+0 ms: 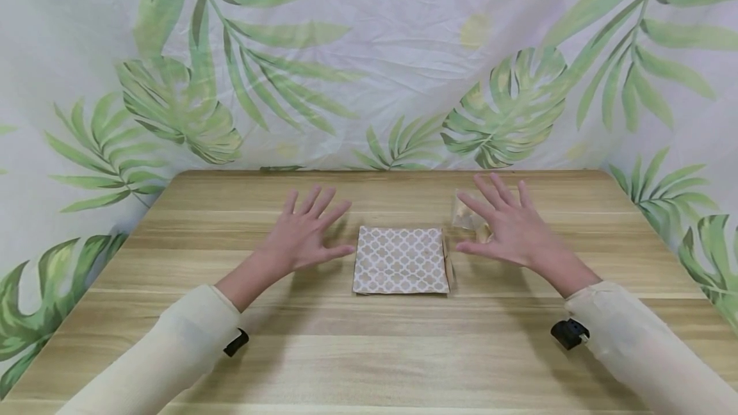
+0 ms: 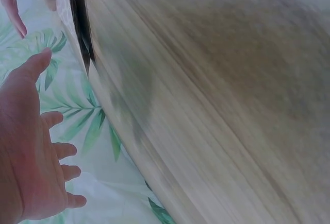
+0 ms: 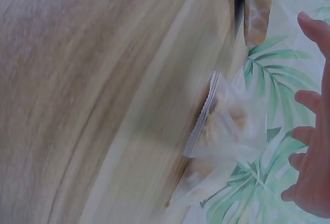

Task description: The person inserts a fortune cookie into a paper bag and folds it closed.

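A flat paper bag (image 1: 400, 261) with a white lattice pattern on tan lies on the table between the two hands. My left hand (image 1: 302, 232) hovers to its left, fingers spread and holding nothing; its thumb points toward the bag's edge. To the right, my right hand (image 1: 510, 229) is likewise spread above the table with nothing in it. Behind and partly under that hand in the head view lie small clear packets (image 1: 464, 213). The right wrist view shows a sealed clear packet (image 3: 227, 118) with pale brown contents, too blurred to identify.
The wood-grain table (image 1: 369, 357) reaches back to a leaf-printed cloth (image 1: 369, 82) hanging behind it. Small black devices (image 1: 569, 333) sit at both sleeve cuffs.
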Tool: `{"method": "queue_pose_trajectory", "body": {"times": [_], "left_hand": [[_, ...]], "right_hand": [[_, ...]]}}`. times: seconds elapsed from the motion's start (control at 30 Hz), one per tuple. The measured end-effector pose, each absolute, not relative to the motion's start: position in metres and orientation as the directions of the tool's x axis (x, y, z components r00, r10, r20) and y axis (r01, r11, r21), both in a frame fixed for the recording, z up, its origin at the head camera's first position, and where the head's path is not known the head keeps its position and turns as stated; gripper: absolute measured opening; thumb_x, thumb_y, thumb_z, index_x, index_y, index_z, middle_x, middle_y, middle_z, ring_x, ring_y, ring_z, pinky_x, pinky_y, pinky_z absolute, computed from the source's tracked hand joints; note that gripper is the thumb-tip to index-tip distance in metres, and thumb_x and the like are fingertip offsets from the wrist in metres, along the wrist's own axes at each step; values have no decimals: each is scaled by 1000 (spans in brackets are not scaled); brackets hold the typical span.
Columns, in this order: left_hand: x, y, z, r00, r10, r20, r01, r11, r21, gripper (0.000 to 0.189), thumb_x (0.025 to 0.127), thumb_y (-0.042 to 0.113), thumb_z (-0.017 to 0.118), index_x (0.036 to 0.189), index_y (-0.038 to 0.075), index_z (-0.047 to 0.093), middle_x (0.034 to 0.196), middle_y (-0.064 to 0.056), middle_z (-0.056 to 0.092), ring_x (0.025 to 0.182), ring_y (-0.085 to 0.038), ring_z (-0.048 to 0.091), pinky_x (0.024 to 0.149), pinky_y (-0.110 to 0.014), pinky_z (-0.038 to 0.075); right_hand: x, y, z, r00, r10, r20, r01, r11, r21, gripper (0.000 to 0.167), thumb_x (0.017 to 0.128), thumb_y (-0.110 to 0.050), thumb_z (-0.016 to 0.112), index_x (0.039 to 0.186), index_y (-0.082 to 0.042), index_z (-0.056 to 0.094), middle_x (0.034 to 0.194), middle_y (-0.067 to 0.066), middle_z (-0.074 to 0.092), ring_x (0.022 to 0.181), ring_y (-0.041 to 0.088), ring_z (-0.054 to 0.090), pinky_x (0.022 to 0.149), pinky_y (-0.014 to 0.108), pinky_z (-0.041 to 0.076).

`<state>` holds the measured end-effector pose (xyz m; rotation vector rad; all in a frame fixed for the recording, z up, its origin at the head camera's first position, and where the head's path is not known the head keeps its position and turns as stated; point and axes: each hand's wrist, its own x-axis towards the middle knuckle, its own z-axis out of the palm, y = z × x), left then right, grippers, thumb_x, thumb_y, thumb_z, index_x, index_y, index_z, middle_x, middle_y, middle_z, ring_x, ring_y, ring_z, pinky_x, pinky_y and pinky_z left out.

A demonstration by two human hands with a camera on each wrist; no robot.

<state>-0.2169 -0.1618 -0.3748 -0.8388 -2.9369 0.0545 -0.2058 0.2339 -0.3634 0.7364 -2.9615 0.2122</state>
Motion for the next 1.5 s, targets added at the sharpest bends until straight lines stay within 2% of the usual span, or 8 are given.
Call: {"method": "queue_pose_trajectory", "body": {"times": [0.3,0.53,0.63,0.8,0.97,1.13,1.23,1.5], "left_hand": [[-216,-151,-372,-829,554,80,551,833,-51,90,91,73,56,161,19,39,169,-18,26,156,-41,19,122,-68,13],[-216,-141,-372,-796,604,49,604,797,-15,89,92,69,59,160,15,40,167,-20,29,155,-42,22,121,-68,15],[-216,-135,-371,-774,632,32,633,774,11,89,92,67,62,159,13,42,166,-20,31,154,-43,24,121,-68,19],[-217,-127,-371,-747,664,-37,656,744,129,88,91,62,69,158,10,43,167,-20,29,155,-43,22,120,-67,22],[-217,-121,-370,-735,673,-85,639,730,243,85,89,51,77,155,8,46,165,-19,33,154,-42,24,122,-62,23],[-217,-116,-373,-716,694,-78,661,709,248,81,87,45,81,152,8,51,160,-20,42,150,-39,35,122,-56,27],[-218,-114,-375,-704,705,-86,670,699,250,80,86,45,83,150,7,54,156,-20,47,147,-39,40,121,-56,30],[-217,-111,-377,-682,714,-155,676,697,239,71,86,46,83,144,11,62,154,-19,50,144,-40,43,117,-61,34]], "right_hand": [[-202,221,-364,-859,-503,97,-511,852,-114,94,88,-67,67,162,-17,38,170,20,20,157,44,10,120,71,8],[-203,214,-367,-801,-560,211,-591,796,-129,86,86,-56,76,151,-6,53,155,25,47,144,46,42,113,64,38],[-204,211,-368,-796,-558,232,-600,778,-186,82,85,-51,79,148,-4,56,149,25,53,138,46,49,107,63,44],[-204,205,-369,-797,-569,200,-602,724,-337,69,89,-35,81,144,0,58,141,26,60,130,45,57,105,61,47],[-204,201,-370,-773,-596,218,-630,680,-375,54,88,-21,83,134,3,65,131,22,67,121,42,63,103,57,51],[-205,197,-371,-757,-609,236,-645,640,-417,42,85,-9,85,122,4,71,108,15,73,99,32,70,85,47,60],[-206,194,-372,-760,-616,207,-631,624,-462,36,84,-6,85,117,5,73,90,8,69,83,24,66,71,38,59],[-207,190,-379,-776,-621,107,-571,622,-536,34,86,-10,84,114,6,74,75,-5,63,75,12,63,73,33,58]]}}
